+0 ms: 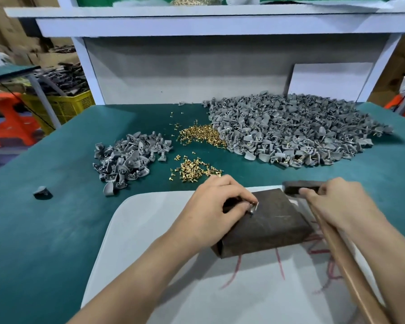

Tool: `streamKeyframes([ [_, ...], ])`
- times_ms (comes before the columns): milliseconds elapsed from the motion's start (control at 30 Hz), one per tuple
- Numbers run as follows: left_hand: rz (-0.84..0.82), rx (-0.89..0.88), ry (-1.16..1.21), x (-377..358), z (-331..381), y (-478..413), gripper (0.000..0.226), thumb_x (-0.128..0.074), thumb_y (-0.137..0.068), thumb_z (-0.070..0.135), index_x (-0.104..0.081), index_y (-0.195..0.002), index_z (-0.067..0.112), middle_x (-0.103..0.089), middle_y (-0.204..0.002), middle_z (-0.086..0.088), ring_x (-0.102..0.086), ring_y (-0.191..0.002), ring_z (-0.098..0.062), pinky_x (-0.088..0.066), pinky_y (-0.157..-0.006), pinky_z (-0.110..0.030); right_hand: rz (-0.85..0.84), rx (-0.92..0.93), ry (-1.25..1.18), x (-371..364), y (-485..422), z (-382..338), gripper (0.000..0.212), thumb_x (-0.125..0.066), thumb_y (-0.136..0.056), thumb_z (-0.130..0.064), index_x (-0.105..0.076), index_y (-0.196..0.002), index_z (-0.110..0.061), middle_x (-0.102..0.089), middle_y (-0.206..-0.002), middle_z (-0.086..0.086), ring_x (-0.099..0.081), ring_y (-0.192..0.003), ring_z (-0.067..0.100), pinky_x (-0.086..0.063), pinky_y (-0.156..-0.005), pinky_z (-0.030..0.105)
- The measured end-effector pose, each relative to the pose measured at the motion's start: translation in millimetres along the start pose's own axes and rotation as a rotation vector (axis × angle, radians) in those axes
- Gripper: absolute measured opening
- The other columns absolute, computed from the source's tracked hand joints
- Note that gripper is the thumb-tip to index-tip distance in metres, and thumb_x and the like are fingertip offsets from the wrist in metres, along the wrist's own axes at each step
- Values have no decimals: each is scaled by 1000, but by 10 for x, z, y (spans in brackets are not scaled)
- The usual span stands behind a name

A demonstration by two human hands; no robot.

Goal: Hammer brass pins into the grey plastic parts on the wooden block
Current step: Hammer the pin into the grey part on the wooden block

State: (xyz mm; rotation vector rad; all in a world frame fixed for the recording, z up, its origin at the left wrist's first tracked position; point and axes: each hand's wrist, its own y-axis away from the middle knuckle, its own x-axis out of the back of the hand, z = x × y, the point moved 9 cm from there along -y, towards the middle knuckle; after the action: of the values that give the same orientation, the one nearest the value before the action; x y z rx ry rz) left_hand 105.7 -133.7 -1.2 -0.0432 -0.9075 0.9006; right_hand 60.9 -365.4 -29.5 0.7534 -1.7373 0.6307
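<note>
A dark wooden block (269, 224) lies on a white board (150, 230) in front of me. My left hand (216, 211) pinches a small grey plastic part (253, 207) against the block's top. My right hand (337, 204) grips a hammer by its wooden handle (346, 265); the dark hammer head (299, 187) hovers just beyond the block's far right corner. A small heap of brass pins (194, 170) lies just beyond my left hand. I cannot tell whether a pin sits in the held part.
On the green table (45, 218), a big heap of grey parts (290, 129) lies at the back right, a smaller heap (126, 157) at the left, more brass pins (201, 135) between them. A single grey part (42, 192) lies far left. A white shelf frame (197, 22) rises behind.
</note>
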Motion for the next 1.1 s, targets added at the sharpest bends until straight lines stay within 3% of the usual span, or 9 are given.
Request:
streamKeyframes([
  [67,11,6,5,5,-7,0,11,-65,-88,19,-72,-92,26,-60,-90,13,-50,-94,-8,-38,-85,-22,113,74,23,120,54,-89,33,-61,-84,-44,-62,-77,-12,-60,-73,12,-57,-77,35,-43,-64,33],
  [133,36,13,17,16,-11,0,9,-67,-86,18,-71,-90,25,-60,-88,12,-50,-92,-6,-37,-84,-20,233,299,-198,282,188,-361,18,-69,-82,-34,-65,-82,-16,-67,-82,5,-62,-79,27,-47,-70,30],
  [233,66,30,61,28,-7,0,12,-70,-83,17,-64,-90,25,-64,-86,13,-53,-92,-4,-39,-86,-22,121,753,-456,308,600,-951,5,-73,-79,-15,-71,-82,-19,-65,-79,-10,-59,-75,3,-41,-75,11],
  [300,66,47,107,28,-28,3,21,-70,-82,15,-58,-92,28,-65,-86,14,-57,-95,-6,-41,-92,-29,36,870,-455,213,758,-1092,9,-72,-80,-9,-72,-81,-18,-64,-80,-11,-59,-79,5,-42,-75,18],
  [400,73,78,134,42,-64,12,28,-69,-83,13,-53,-96,32,-66,-86,16,-58,-99,-11,-41,-95,-32,20,881,-500,226,794,-1076,11,-73,-78,-7,-71,-78,-18,-65,-78,-10,-59,-81,11,-44,-75,28],
  [500,78,127,117,36,-108,17,27,-71,-83,18,-54,-96,35,-67,-87,17,-56,-101,-10,-38,-92,-22,-4,860,-496,222,805,-1087,8,-74,-76,-11,-70,-75,-18,-63,-76,-8,-58,-80,12,-46,-75,34],
  [700,107,134,96,72,-131,1,10,-72,-81,17,-67,-84,25,-65,-86,15,-56,-94,-5,-38,-86,-19,14,768,-442,200,807,-1083,6,-68,-75,-30,-67,-71,-25,-62,-73,-10,-57,-83,14,-47,-71,49],
  [900,65,210,281,33,-201,13,20,-71,-79,6,-66,-76,26,-65,-88,10,-59,-86,0,-43,-83,-13,15,696,-328,162,783,-1096,21,-56,-76,-46,-51,-62,-32,-53,-73,-12,-54,-84,16,-48,-73,47],
  [1100,0,288,476,-60,-247,30,16,-76,-76,6,-65,-81,17,-65,-90,4,-59,-81,-1,-46,-81,-15,98,748,-127,192,854,-1218,27,-56,-86,-38,-43,-65,-29,-57,-78,-7,-52,-87,21,-38,-81,34],
])
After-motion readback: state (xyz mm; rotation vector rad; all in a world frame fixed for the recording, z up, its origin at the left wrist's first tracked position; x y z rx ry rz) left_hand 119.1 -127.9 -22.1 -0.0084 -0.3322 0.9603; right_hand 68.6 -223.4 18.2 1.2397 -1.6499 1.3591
